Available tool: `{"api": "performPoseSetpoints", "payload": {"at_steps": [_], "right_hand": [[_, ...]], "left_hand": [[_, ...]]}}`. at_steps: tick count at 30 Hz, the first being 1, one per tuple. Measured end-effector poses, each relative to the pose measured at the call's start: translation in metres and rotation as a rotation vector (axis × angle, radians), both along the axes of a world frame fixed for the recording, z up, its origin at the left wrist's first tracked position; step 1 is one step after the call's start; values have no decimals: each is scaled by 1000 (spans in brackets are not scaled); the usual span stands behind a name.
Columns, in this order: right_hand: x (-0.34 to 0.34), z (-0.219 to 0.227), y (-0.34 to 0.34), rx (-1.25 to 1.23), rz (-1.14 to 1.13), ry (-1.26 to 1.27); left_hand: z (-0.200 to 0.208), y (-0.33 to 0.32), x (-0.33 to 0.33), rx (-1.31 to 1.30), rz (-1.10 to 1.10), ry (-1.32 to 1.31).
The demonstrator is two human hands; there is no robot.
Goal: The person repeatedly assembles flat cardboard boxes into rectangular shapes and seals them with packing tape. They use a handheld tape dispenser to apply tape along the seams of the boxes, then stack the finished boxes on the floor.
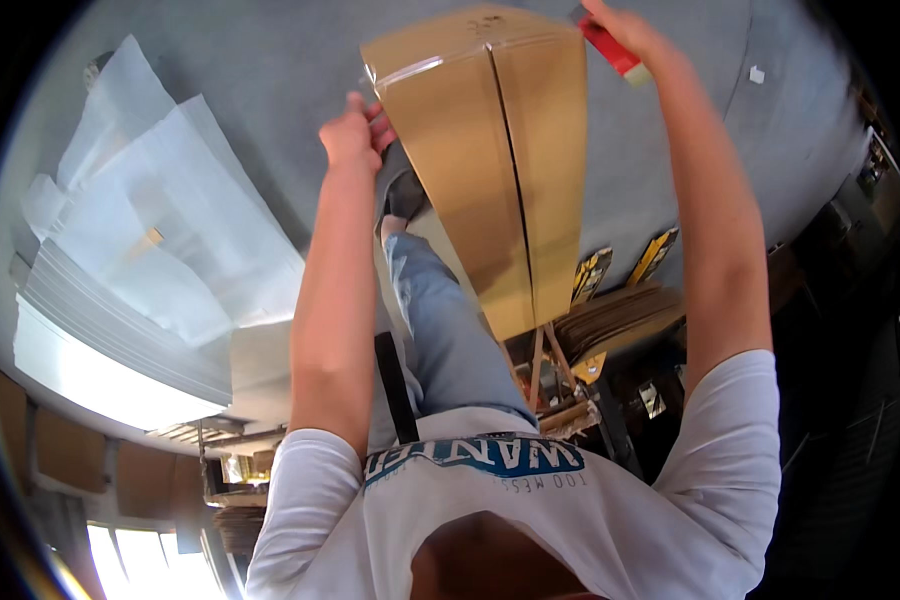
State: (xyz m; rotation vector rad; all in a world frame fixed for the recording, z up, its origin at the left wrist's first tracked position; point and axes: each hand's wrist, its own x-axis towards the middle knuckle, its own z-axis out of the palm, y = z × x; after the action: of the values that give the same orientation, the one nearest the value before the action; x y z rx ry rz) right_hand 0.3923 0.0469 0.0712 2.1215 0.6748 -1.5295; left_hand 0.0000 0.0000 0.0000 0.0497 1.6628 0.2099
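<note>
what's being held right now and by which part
The right hand holds a red object by its upper part; the left hand is at the carton's edge, grip unclear.

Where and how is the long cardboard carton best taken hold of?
Probably grip the cardboard carton by its two long sides, coming from left and right together: it is long and narrow, and the dark seam along its middle offers no handle.

White sheets, stacked cardboard, grey floor
</note>
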Motion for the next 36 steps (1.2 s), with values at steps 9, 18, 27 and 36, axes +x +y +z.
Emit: {"api": "performPoseSetpoints", "payload": {"at_steps": [9,18,27,36], "right_hand": [[-98,-22,37,-130,442,-335],[-120,-49,45,20,531,-240],[-96,3,-41,95,369,-185],[-5,238,-228,490,-173,-179]], "left_hand": [[0,90,47,322,-1224,-95],[-44,88,139,721,-1288,-444],[72,22,-46,-202,-299,-495],[285,-112,32,-310,-76,-508]]}}
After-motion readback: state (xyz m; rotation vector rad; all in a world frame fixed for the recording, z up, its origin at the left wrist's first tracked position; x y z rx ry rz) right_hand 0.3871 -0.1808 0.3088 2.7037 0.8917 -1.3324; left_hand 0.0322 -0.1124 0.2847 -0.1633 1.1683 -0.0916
